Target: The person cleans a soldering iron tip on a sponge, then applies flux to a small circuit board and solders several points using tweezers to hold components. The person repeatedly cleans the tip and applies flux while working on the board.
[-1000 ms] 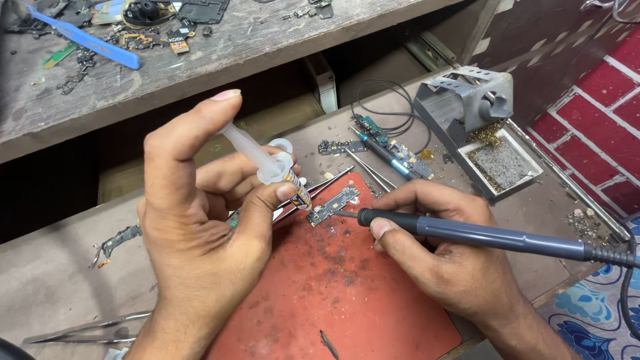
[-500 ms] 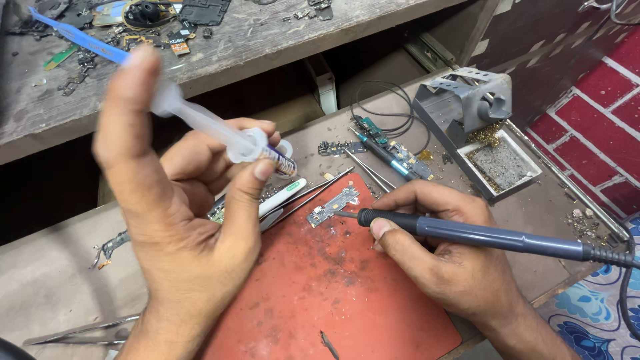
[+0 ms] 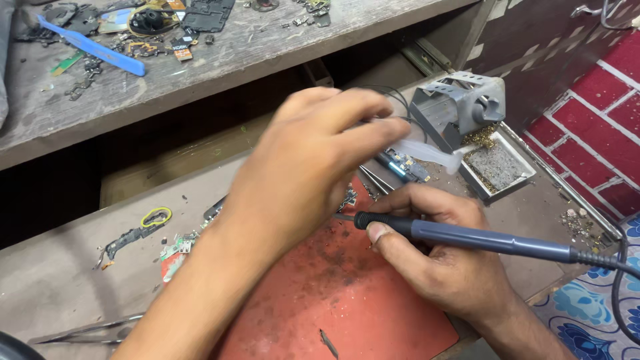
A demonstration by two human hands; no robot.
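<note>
My left hand (image 3: 300, 167) reaches across to the right above the red work mat (image 3: 347, 300), its fingers closed on a clear plastic syringe (image 3: 427, 155) that points toward the soldering iron stand (image 3: 460, 103). The hand is blurred by motion. My right hand (image 3: 443, 260) rests on the mat and grips a blue-handled soldering iron (image 3: 480, 239) like a pen, tip pointing left under my left hand. A small circuit board (image 3: 348, 197) lies at the tip, mostly hidden by my left hand.
A metal tray with a sponge and brass shavings (image 3: 497, 167) sits beside the stand. Another small board (image 3: 407, 167) lies near it. Tweezers (image 3: 87, 330) lie at the front left. Loose phone parts and a yellow ring (image 3: 155, 217) lie left. A blue tool (image 3: 93, 47) rests on the upper shelf.
My left hand has swung from the left of the mat over to the right, carrying the syringe toward the stand. My right hand and the iron have stayed put.
</note>
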